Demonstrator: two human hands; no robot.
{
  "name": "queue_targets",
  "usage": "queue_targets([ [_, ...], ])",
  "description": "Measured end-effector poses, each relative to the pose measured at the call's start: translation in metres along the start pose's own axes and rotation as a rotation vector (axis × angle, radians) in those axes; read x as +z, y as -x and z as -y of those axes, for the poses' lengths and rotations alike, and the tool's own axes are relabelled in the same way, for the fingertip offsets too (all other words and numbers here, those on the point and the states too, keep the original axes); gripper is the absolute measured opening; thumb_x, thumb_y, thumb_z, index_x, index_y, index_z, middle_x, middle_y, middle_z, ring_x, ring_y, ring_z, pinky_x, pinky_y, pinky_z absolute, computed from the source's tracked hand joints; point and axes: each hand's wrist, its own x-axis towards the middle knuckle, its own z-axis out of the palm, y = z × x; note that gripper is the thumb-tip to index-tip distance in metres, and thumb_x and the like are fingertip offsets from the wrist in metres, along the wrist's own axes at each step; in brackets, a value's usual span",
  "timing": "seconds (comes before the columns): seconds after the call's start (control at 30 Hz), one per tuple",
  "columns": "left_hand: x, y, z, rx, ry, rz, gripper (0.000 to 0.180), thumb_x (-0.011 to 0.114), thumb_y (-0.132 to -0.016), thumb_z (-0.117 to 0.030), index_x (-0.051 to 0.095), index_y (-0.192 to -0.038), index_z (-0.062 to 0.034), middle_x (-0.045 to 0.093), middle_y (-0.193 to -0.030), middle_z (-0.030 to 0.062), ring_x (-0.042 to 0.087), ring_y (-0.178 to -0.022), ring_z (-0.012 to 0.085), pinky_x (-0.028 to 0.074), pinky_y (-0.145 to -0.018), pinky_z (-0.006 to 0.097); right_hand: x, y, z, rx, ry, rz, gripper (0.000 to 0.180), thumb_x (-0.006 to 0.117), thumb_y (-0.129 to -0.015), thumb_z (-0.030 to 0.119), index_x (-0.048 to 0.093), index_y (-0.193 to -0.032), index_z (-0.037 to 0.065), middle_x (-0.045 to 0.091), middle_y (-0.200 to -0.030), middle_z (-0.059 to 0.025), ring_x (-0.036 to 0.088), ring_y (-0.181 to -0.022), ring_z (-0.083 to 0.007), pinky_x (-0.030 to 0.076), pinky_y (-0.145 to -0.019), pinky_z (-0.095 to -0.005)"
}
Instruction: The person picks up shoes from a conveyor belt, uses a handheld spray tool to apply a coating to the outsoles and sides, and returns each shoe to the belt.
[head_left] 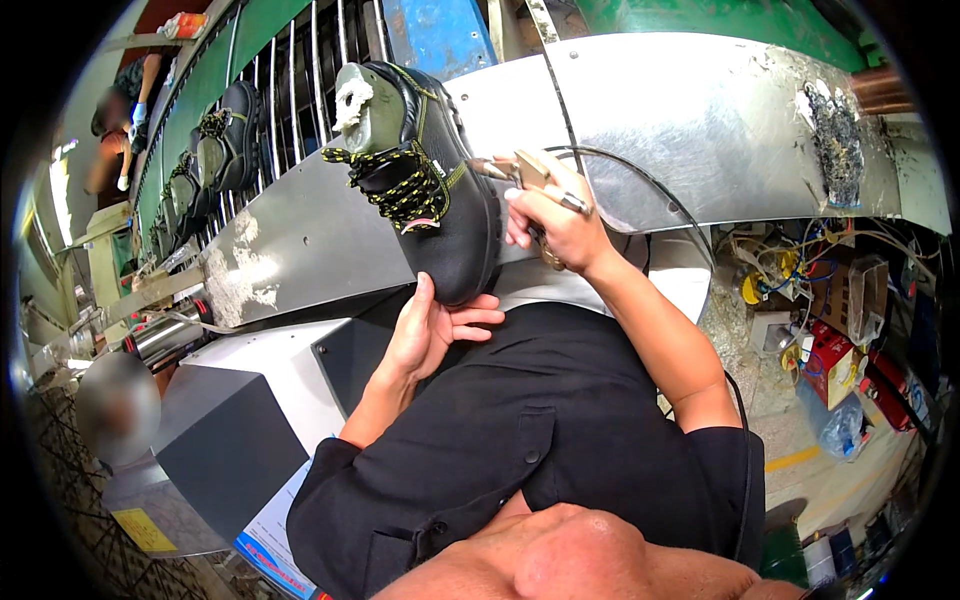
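Note:
A black leather shoe (462,225) with black-and-yellow laces points its toe toward me, over the edge of the metal ledge. A green last (378,118) with a white patch fills its opening. My left hand (425,325) grips the toe, thumb on the upper and fingers under the sole. My right hand (565,215) is closed around a metal spray gun (530,172), its nozzle close to the shoe's right side. Part of the gun is hidden by my fingers.
A silver metal ledge (690,130) runs across in front of me. More black shoes (228,140) stand on the barred rack at left. A black hose (640,172) loops right of my hand. A grey-and-white box (235,420) sits lower left. Another person (120,130) is far left.

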Motion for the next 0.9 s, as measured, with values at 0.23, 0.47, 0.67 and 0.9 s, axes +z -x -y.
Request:
queue_targets([
  [0.23, 0.018, -0.017, 0.005, -0.123, 0.064, 0.268, 0.086, 0.016, -0.094, -0.068, 0.03, -0.141, 0.0035, 0.055, -0.125, 0.0299, 0.059, -0.114, 0.0382, 0.054, -0.087, 0.042, -0.008, 0.052, 0.012, 0.113, 0.057, -0.044, 0.039, 0.05, -0.088, 0.002, 0.048, -0.126, -0.007, 0.05, -0.062, -0.0063, 0.05, -0.05, -0.0134, 0.048, -0.055, -0.0309],
  [0.47, 0.06, -0.065, 0.01, -0.088, 0.218, 0.41, 0.09, 0.014, -0.089, -0.073, 0.027, -0.135, 0.0041, 0.05, -0.13, 0.0318, 0.053, -0.122, 0.0367, 0.043, -0.102, 0.045, -0.015, 0.071, 0.044, 0.091, 0.197, -0.135, 0.036, 0.052, -0.086, 0.004, 0.052, -0.12, -0.006, 0.056, -0.067, -0.0044, 0.053, -0.053, -0.0085, 0.044, -0.052, -0.0238],
  [0.67, 0.077, -0.109, -0.001, 0.086, 0.167, 0.551, 0.095, 0.01, -0.087, -0.075, 0.028, -0.135, 0.0042, 0.049, -0.133, 0.028, 0.05, -0.125, 0.0373, 0.039, -0.105, 0.047, 0.001, 0.071, 0.026, -0.092, 0.204, -0.295, 0.035, 0.053, -0.088, 0.001, 0.05, -0.122, -0.004, 0.059, -0.073, -0.0049, 0.054, -0.056, -0.0075, 0.043, -0.052, -0.0227],
  [0.9, 0.075, -0.107, -0.003, 0.215, 0.051, 0.483, 0.097, 0.023, -0.088, -0.075, 0.028, -0.142, 0.005, 0.043, -0.141, 0.0262, 0.046, -0.129, 0.0364, 0.037, -0.108, 0.046, 0.008, 0.076, -0.011, -0.294, 0.58, -0.265, 0.041, 0.055, -0.087, 0.001, 0.05, -0.127, -0.002, 0.065, -0.076, -0.0095, 0.063, -0.066, -0.0116, 0.049, -0.061, -0.0244],
])
